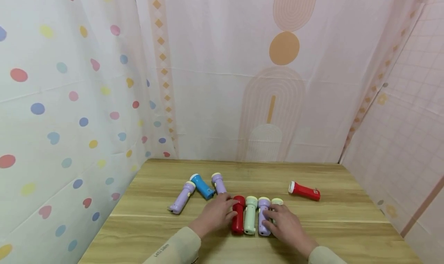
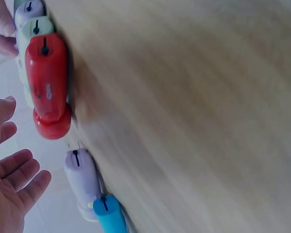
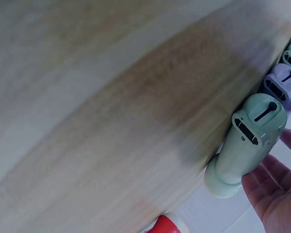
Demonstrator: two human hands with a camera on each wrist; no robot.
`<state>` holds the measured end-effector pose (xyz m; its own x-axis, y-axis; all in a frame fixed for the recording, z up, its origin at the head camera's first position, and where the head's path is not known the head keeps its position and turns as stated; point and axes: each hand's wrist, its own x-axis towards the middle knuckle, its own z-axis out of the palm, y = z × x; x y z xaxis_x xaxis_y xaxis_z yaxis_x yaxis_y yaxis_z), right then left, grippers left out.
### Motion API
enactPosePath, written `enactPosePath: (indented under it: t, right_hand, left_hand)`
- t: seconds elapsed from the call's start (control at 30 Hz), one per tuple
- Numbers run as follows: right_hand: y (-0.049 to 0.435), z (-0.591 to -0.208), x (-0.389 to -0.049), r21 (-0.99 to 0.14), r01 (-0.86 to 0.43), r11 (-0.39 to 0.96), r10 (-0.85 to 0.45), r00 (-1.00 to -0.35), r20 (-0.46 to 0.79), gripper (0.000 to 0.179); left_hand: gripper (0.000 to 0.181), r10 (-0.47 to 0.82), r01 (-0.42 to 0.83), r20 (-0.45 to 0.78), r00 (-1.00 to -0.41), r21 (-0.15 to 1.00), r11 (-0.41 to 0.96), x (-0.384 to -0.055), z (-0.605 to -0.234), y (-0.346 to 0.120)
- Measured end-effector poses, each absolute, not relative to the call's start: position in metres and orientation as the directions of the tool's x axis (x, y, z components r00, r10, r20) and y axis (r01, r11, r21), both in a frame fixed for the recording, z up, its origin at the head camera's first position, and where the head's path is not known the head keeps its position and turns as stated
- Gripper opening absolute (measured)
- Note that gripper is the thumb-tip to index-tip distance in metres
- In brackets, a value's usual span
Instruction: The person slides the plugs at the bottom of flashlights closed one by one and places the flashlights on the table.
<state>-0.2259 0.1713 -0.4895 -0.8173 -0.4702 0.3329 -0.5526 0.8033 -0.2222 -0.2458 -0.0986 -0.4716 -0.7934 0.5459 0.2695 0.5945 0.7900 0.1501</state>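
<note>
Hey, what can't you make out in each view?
Head view: the right hand covers most of the rightmost green flashlight.
Head view: the left hand hides the tail of one purple flashlight.
Left wrist view: bottom edge cuts off the blue flashlight.
Right wrist view: bottom edge cuts off a red flashlight.

Head view: the right hand [image 1: 286, 223] covers most of the rightmost green flashlight [image 1: 277, 200]; the left hand [image 1: 215, 213] hides the near end of the far purple flashlight [image 1: 218, 182]; sleeve lettering [image 1: 161, 250] is illegible. Left wrist view: the edge truncates the blue flashlight [image 2: 109, 216].
</note>
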Motion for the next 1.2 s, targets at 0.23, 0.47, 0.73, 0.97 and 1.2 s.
enactPosePath:
  t: [0.23, 0.47, 0.73, 0.97, 1.2]
  right_hand:
    - [0.169, -0.493, -0.224, -0.190, -0.542, 0.818, -0.470, -0.822, 0.321, 0.034]
    - [0.166, -0.496, -0.224, -0.183, -0.524, 0.832, -0.463, -0.837, 0.292, 0.034]
    - [0.167, -0.497, -0.224, -0.157, -0.526, 0.836, -0.464, -0.830, 0.309, 0.033]
    - [0.168, -0.497, -0.224, -0.163, -0.522, 0.837, -0.462, -0.835, 0.300, 0.034]
    - [0.168, -0.498, -0.227, -0.157, -0.521, 0.839, -0.463, -0.835, 0.297, 0.035]
  left_hand:
    - [0.032, 0.531, 0.599, 0.329, -0.781, 0.153, 0.786, -0.256, -0.465, -0.108]
    - [0.027, 0.506, 0.590, 0.383, -0.773, 0.139, 0.796, -0.268, -0.456, -0.131]
    - [0.034, 0.394, 0.468, 0.334, -0.856, 0.178, 0.866, -0.283, -0.448, -0.171]
    - [0.034, 0.357, 0.431, 0.336, -0.872, 0.177, 0.885, -0.295, -0.451, -0.207]
    - [0.031, 0.317, 0.381, 0.302, -0.899, 0.183, 0.906, -0.304, -0.453, -0.239]
